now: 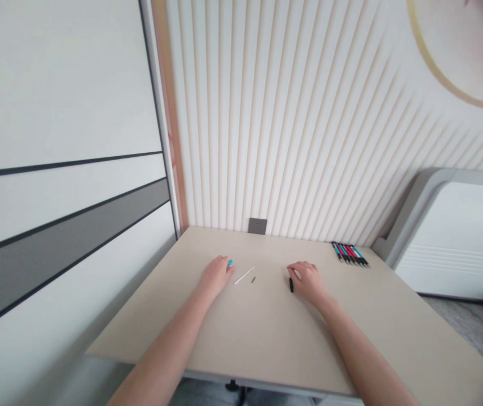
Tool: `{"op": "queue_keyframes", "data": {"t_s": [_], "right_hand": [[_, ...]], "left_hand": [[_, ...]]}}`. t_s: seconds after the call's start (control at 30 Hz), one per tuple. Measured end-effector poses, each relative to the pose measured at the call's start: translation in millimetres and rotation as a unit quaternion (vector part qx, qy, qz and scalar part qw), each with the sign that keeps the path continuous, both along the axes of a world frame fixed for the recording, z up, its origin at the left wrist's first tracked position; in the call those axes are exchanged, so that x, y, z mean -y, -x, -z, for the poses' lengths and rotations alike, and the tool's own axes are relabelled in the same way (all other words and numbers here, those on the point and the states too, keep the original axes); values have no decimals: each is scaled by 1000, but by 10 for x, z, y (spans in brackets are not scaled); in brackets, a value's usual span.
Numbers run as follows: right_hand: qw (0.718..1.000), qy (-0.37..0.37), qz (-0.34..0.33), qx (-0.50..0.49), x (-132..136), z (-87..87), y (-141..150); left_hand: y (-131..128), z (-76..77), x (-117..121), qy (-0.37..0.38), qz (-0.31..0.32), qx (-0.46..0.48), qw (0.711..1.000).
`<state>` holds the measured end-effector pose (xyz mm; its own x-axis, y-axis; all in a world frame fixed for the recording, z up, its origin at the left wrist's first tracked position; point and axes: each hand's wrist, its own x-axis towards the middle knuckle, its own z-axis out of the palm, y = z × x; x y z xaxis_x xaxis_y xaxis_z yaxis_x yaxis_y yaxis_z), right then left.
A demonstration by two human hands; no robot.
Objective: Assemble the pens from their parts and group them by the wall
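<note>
Your left hand (215,276), half-curled, with cyan piece (229,263) at fingertips; your right hand (307,281), likewise, with black piece (291,285), grip unclear on both; white tube (245,275) between, on worktop (241,338); light pressure suits.

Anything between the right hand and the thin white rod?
Yes: a small black piece lies by the right hand, and a tiny dark piece sits beside the white rod, both on that line.

The pens (350,254) are red, teal and black; the wall (267,124) has cream stripes.
</note>
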<state>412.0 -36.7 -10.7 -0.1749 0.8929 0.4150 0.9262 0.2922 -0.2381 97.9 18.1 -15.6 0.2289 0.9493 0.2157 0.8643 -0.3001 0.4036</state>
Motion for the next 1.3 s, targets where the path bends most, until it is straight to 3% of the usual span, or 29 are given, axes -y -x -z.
{"op": "queue_keyframes", "data": {"t_s": [0.23,0.37,0.67,0.93,1.1,1.3], "right_hand": [[999,-31,-31,-4,6,-3,29],[996,-51,-67,-7,50,-27,157],[954,-144,-260,-23,229,-31,673],[944,-162,-276,-79,234,39,701],[945,-161,-266,-100,223,64,706],[952,-144,-244,-119,161,97,670]], "left_hand": [[25,-22,-5,22,25,50,998],[-36,-71,39,35,80,133,987],[-382,-107,250,141,259,320,900],[-404,-93,274,199,297,376,855],[-397,-66,265,201,310,373,851],[-356,-121,282,136,314,317,884]]}}
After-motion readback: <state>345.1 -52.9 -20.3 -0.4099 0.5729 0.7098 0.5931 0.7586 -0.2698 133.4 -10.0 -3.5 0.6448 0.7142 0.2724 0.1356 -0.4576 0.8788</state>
